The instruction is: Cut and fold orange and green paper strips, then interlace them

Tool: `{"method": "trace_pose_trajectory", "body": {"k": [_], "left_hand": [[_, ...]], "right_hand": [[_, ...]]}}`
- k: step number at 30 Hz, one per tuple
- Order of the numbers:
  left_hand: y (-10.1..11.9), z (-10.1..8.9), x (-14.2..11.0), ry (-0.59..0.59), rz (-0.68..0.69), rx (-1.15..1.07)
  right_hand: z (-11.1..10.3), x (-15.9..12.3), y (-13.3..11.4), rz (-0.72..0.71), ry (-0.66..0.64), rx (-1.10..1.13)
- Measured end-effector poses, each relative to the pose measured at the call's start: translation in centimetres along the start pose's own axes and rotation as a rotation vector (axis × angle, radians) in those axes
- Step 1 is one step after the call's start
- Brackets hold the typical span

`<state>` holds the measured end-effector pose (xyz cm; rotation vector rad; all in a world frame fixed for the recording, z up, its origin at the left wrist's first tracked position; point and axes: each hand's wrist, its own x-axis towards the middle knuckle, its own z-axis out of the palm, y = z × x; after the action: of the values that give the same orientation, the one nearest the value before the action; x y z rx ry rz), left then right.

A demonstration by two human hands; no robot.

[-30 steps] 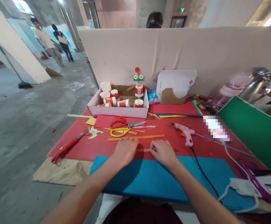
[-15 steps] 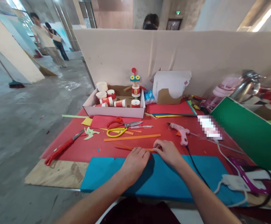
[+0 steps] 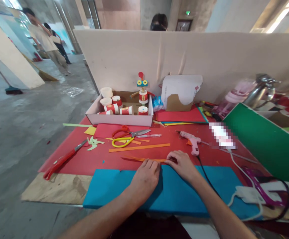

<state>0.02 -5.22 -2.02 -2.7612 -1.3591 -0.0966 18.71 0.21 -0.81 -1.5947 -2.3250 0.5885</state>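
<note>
A thin orange paper strip lies on the red table cover, just beyond a blue sheet. My left hand rests on the blue sheet with curled fingertips touching the strip. My right hand pinches the strip's right end. A second, longer orange strip lies a little farther away. Yellow-handled scissors and red-handled scissors lie beyond it.
A pink glue gun with a black cord lies right of my hands. A red utility knife is at the left. A white box holds paper cups and a paper-cup robot figure. A green board leans at right. People stand far left.
My left hand slid right and nearer along the strip, onto the blue sheet. My right hand shifted slightly right, keeping its pinch. The camera view drifted left.
</note>
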Motion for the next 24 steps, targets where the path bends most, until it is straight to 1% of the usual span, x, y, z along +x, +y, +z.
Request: {"method": "trace_pose_trajectory", "body": {"k": [5,9,13,16,20,24], "left_hand": [[-0.2,-0.1,0.0,-0.020,-0.005,-0.001],[-0.3,-0.1,-0.1,-0.033,0.011,0.008],[-0.3,0.1,-0.2,-0.026,0.016,-0.014],[-0.4,0.0,-0.2,-0.041,0.005,-0.045],[-0.7,-0.2,-0.3,-0.055,0.001,-0.026],[-1.0,-0.4,-0.5,-0.063,0.010,-0.025]], "right_hand": [[0.4,0.3,-0.3,0.016,0.006,-0.054],[0.1,0.5,-0.9,0.076,-0.014,-0.102],[-0.1,0.6,-1.2,0.090,-0.033,-0.098],[-0.1,0.6,-1.3,0.100,-0.037,-0.094],[-0.1,0.6,-1.3,0.125,-0.035,-0.073],[-0.4,0.1,-0.5,0.151,-0.017,-0.066]]}}
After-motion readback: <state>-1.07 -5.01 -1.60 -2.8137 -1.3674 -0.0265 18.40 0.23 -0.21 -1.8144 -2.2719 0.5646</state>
